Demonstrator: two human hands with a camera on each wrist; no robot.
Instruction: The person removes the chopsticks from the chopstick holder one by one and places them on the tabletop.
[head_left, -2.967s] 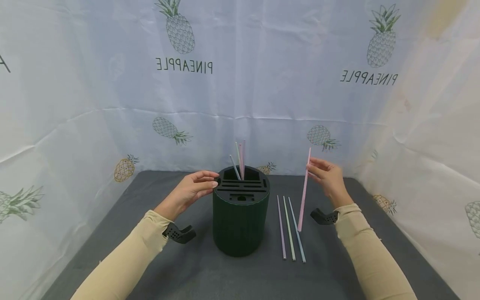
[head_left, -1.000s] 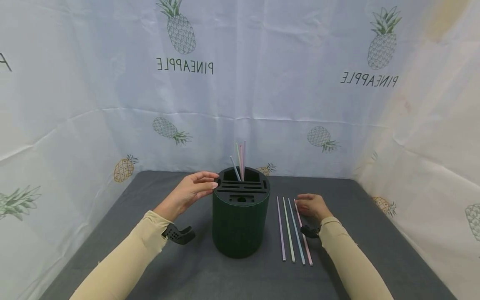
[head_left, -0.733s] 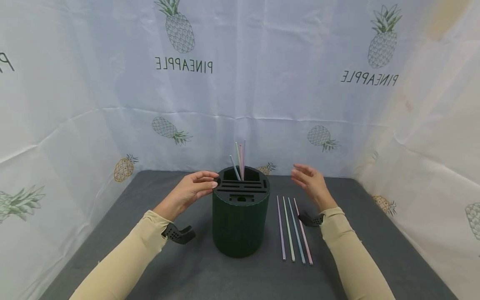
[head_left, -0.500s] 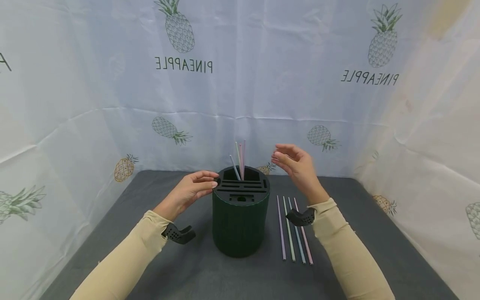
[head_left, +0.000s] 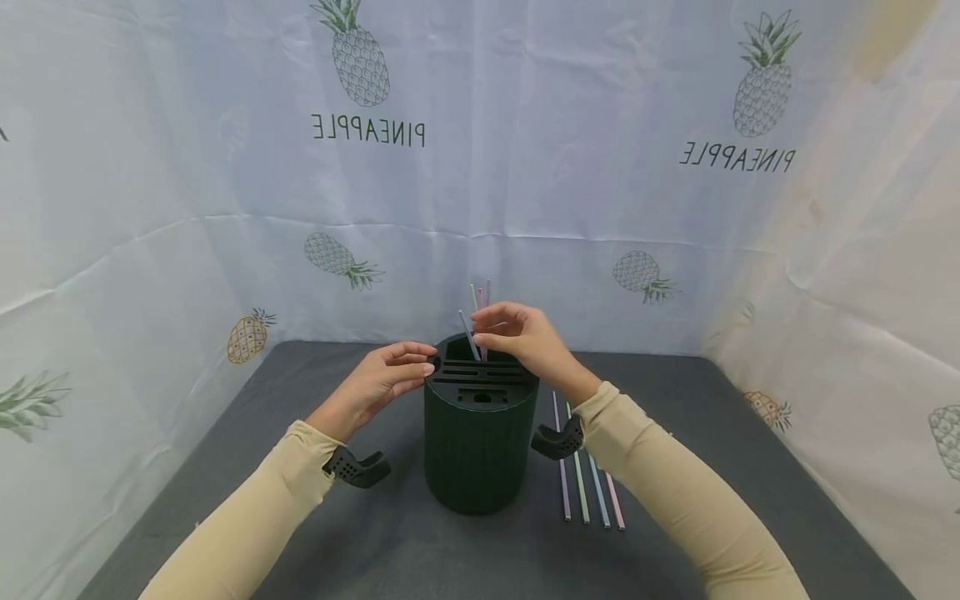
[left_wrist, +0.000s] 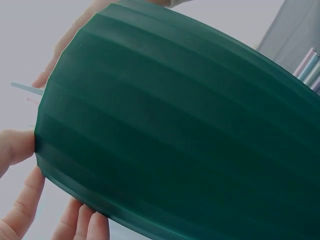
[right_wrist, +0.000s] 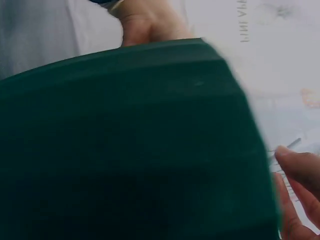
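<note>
A round dark green utensil holder (head_left: 480,450) with a slotted black top stands mid-table. In its rear opening lean several slim pastel chopsticks, including a blue chopstick (head_left: 468,335). My left hand (head_left: 378,383) touches the holder's left rim; in the left wrist view its thumb (left_wrist: 17,146) and fingers lie against the green wall. My right hand (head_left: 525,340) is over the rear opening, thumb and forefinger apart right beside the blue chopstick. The right wrist view shows the thumb (right_wrist: 295,162) close to that stick.
Right of the holder, purple, green, blue and pink chopsticks (head_left: 580,483) lie side by side on the dark tabletop (head_left: 375,550), partly covered by the right wrist's camera mount (head_left: 558,439). A white pineapple-print curtain (head_left: 480,167) encloses the back and sides.
My right hand laid the pink chopstick down beside the others, let go, rose, and moved left to the chopsticks in the holder. My left hand has stayed at the rim.
</note>
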